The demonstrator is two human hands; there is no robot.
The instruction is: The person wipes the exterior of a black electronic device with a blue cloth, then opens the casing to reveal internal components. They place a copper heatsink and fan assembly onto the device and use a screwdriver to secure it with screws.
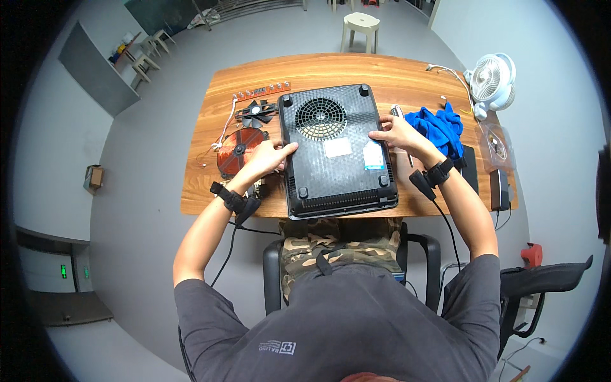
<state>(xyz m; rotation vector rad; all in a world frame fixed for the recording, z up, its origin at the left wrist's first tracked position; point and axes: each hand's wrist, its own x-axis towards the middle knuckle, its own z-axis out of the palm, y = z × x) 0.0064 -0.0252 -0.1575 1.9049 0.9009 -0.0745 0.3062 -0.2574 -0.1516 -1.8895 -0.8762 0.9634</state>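
A black plastic induction cooker housing is bottom side up in front of me, with a round vent grille, small corner feet and pale labels. Its near edge reaches the front edge of the wooden table. My left hand grips its left side, thumb on the underside. On the right side, my right hand holds it the same way, higher up. The fingertips of both hands are partly hidden by the housing. Close to my left hand lies a copper induction coil. Beyond the coil sits a black fan.
An orange circuit board with wires lies at the far left of the table. To the right are a blue cloth, a white desk fan, a clear plastic box and a black power adapter.
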